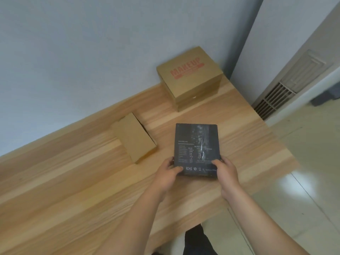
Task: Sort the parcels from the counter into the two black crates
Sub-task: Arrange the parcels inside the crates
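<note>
Your left hand [166, 174] and right hand [227, 172] grip the black box [196, 144] by its near corners, fingers curled round it, over the desk [73, 181]. A plain box [136, 138] and the MAKEUP box [191, 78] are left to sort; no crates show.

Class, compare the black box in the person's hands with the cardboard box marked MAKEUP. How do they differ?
Colour: the black box is dark with pale print; the MAKEUP box is brown cardboard with red lettering. Shape: the black box is flat; the MAKEUP box is deeper. State: the left hand and right hand grip the black box; the MAKEUP box sits untouched by the wall. Both are rectangular and closed.
</note>
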